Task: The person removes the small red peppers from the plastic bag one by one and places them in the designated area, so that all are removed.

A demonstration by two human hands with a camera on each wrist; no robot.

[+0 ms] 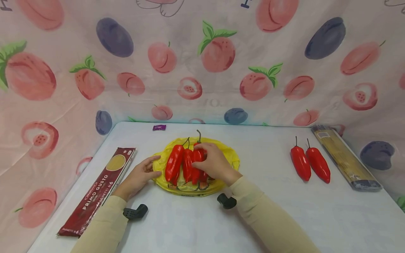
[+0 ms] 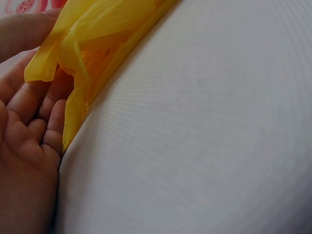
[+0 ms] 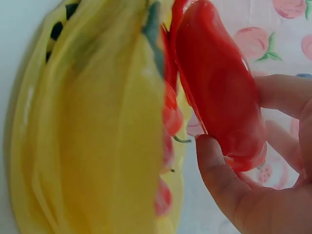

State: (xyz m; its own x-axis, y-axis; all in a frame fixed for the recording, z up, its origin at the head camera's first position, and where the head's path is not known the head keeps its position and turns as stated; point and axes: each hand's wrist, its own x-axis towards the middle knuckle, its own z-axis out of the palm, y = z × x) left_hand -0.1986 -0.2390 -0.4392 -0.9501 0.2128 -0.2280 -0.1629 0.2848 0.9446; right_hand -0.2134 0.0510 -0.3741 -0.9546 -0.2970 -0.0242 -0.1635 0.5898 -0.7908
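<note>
A yellow plastic bag lies spread on the white table, with several red chili peppers on it, stems pointing away from me. My right hand grips one red pepper between thumb and fingers. In the right wrist view that pepper is raised beside the bag's yellow folds. My left hand is at the bag's left edge. In the left wrist view, the bag's thin rim passes between the thumb and the curled fingers of that hand.
Two more red peppers lie side by side on the right. Beyond them is a clear pack of spaghetti. A dark red spaghetti packet lies at the left, near my left forearm. A small purple wrapper sits at the table's back edge.
</note>
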